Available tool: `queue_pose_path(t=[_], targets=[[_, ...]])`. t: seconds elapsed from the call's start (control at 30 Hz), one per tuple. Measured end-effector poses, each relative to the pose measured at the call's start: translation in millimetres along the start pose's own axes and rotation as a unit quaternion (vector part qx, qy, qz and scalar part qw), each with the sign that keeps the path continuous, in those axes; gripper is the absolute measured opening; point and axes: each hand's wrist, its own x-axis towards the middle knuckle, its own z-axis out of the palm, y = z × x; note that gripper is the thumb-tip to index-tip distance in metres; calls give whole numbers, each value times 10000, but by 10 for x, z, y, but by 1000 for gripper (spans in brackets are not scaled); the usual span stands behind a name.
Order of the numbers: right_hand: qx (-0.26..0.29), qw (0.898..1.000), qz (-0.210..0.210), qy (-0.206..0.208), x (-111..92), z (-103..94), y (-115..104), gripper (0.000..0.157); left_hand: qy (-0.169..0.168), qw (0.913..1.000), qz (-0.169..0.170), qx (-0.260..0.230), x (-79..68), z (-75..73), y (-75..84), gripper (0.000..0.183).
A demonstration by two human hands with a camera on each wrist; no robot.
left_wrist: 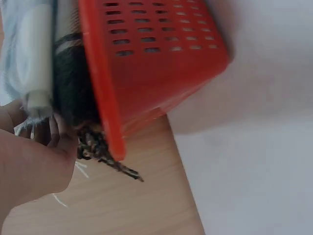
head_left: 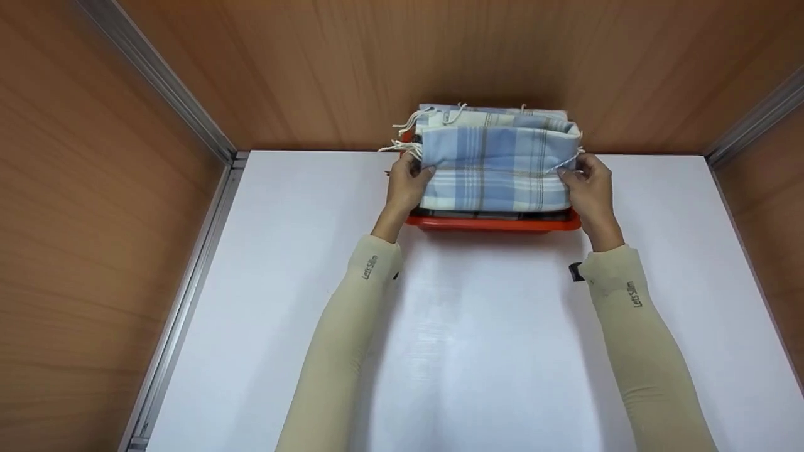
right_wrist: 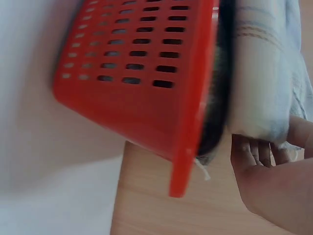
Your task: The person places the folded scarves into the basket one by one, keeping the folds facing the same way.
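A folded blue and white plaid scarf point(head_left: 496, 169) with white fringe lies over the top of a red plastic basket point(head_left: 490, 225). My left hand point(head_left: 408, 182) grips its left end, the thumb on top and the fingers underneath. At the opposite end my right hand point(head_left: 588, 188) holds it the same way. Beneath it, a dark plaid scarf point(left_wrist: 73, 83) fills the basket top, its dark twisted fringe point(left_wrist: 100, 149) hanging over the rim. Both wrist views show the slotted basket wall point(right_wrist: 132, 103) beside the hands. Most of the basket's contents are hidden under the blue scarf.
The basket stands at the far edge of a white table point(head_left: 502, 339), close to a wood-grain back panel point(head_left: 326, 75). Wood-grain side panels point(head_left: 81, 220) with metal framing rise at the left and right.
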Motion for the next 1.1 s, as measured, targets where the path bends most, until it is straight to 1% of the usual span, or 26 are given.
queue_pose_path(t=[0.07, 0.13, 0.17, 0.23, 0.27, 0.33, 0.4, 0.43, 0.5, 0.53, 0.6, 0.63, 0.67, 0.73, 0.83, 0.9, 0.97, 1.1], targets=[[-250, 9996, -27, 90, 7, 29, 21, 28, 102, 9995, -8, 310, -7, 12, -25, 18], [-617, 9978, -119, 223, -7, 49, 32, 36, 185, 9979, 31, 625, -26, 23, -25, 22], [-792, 9961, -189, 330, -22, 58, 35, 39, 233, 9972, 60, 708, -41, 30, -17, 28], [-1048, 9921, -434, 539, -64, 80, 40, 44, 357, 9956, 139, 857, -80, 47, 5, 44], [-1218, 9886, -592, 652, -90, 93, 38, 46, 454, 9941, 214, 964, -105, 57, 22, 55], [-1507, 9794, -1049, 837, -142, 124, 27, 51, 662, 9888, 446, 1257, -149, 83, 44, 73], [-1753, 9692, -1509, 849, -183, 160, 4, 55, 818, 9794, 753, 1688, -188, 111, 55, 81], [-1905, 9630, -1727, 810, -194, 180, -7, 57, 843, 9719, 945, 1984, -203, 125, 58, 82], [-2224, 9498, -2102, 647, -200, 217, -26, 59, 710, 9527, 1342, 2632, -218, 148, 58, 76], [-2327, 9461, -2196, 500, -201, 232, -36, 59, 564, 9416, 1512, 2956, -223, 158, 55, 70], [-2554, 9410, -2214, 142, -186, 250, -40, 60, 178, 9193, 1799, 3496, -224, 173, 52, 58], [-2666, 9398, -2136, -39, -171, 253, -33, 60, -40, 9091, 1859, 3727, -221, 180, 50, 53], [-2759, 9398, -2003, -235, -158, 251, -24, 61, -249, 9008, 1865, 3914, -218, 184, 48, 49], [-2896, 9407, -1662, -605, -126, 243, -6, 63, -593, 8888, 1756, 4193, -208, 192, 45, 46], [-3039, 9388, -1282, -996, -66, 226, 23, 65, -876, 8741, 1440, 4556, -182, 200, 44, 47], [-3085, 9368, -1148, -1186, -37, 219, 24, 66, -954, 8663, 1275, 4735, -165, 206, 42, 48], [-3126, 9350, -1061, -1299, -15, 216, 23, 66, -996, 8614, 1182, 4839, -152, 213, 39, 47], [-3279, 9296, -947, -1395, 10, 222, 18, 67, -1081, 8607, 1120, 4847, -146, 235, 38, 46]])
